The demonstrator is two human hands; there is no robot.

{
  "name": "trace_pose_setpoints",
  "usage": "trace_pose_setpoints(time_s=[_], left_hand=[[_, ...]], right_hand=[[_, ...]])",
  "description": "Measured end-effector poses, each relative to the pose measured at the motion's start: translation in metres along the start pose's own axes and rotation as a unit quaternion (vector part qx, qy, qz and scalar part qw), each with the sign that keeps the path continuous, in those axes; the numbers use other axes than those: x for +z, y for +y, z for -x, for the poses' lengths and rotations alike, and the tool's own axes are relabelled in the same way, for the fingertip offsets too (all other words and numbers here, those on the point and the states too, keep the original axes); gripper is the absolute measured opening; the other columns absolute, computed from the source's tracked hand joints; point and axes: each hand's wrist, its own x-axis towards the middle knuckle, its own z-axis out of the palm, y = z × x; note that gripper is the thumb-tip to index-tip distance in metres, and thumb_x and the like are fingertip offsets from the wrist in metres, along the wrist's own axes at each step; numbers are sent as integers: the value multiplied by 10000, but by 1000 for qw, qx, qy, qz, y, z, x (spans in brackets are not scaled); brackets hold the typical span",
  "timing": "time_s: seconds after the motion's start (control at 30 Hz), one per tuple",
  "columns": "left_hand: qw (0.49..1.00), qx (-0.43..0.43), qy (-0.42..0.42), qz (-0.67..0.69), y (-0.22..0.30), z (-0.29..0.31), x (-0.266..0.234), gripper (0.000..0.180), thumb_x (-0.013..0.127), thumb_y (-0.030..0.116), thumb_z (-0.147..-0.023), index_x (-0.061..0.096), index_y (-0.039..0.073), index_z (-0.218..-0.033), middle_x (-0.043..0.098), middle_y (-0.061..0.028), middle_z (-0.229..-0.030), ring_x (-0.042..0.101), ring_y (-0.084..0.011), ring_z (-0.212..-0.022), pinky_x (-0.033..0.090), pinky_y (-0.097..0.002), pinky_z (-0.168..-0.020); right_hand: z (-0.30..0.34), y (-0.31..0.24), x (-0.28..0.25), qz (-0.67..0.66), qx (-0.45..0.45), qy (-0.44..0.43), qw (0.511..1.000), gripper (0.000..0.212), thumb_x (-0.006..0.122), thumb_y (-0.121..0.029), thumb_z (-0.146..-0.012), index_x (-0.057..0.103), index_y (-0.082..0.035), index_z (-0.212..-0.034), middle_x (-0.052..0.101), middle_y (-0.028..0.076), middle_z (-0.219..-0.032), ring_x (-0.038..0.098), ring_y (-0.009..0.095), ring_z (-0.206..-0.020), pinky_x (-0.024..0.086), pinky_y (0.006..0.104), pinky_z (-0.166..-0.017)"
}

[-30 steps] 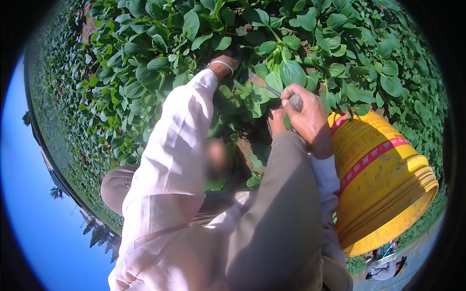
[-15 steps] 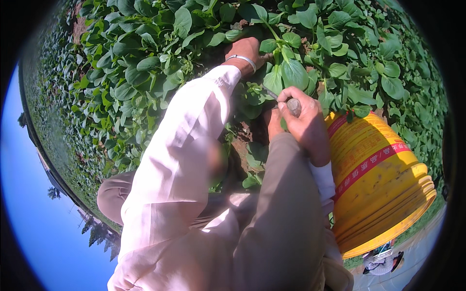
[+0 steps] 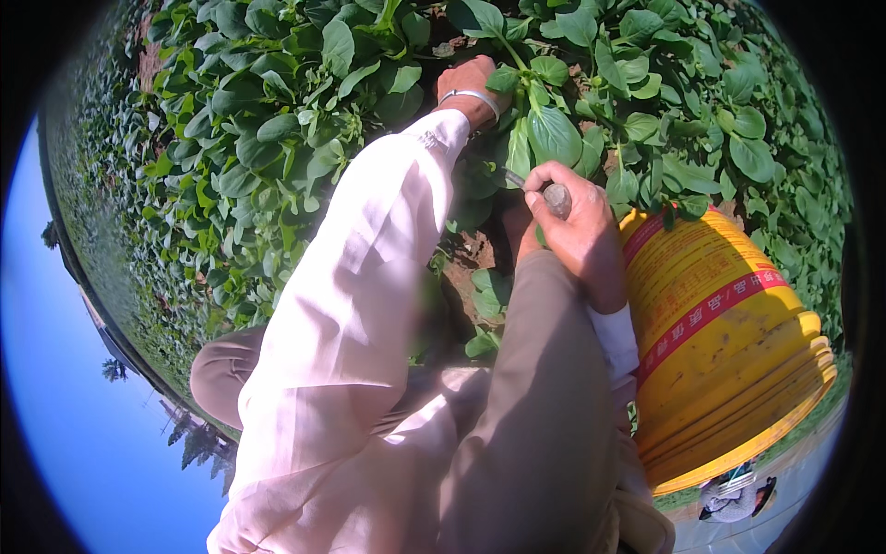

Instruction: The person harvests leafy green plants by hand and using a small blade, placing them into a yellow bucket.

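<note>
Leaves (image 3: 504, 79) partly hide the left hand (image 3: 471, 76), now farther right, grip unclear; right hand (image 3: 583, 220) still clasps tool (image 3: 556, 198).

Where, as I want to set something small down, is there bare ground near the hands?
One small soil patch lies between the pale left sleeve and the raised trouser leg, with small plants on its right side. Leaves crowd the left hand and the tool in the right hand; the yellow bucket takes up space farther right.
</note>
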Motion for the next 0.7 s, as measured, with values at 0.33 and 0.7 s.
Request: trace_pose_setpoints(time_s=[0.33,0.7], left_hand=[[991,21,-60,120,-44,-28,8,288,602,259,-838,658,43,-1021,666,-201,-956,641,-356,-861,519,-384,-757],[949,145,-126,250,-45,1,-34,260,638,210,-881,624,34,-1072,672,-38,-884,617,-120,-767,509,-294,-708]], right_hand=[[1,5,-3,-39,20,24,999,89,608,3,-798,563,-36,-864,498,86,-620,476,147,-536,424,288,-552],[14,-5,-25,135,60,86,985,35,594,-48,-845,577,-48,-876,497,68,-590,456,129,-500,340,307,-471]])
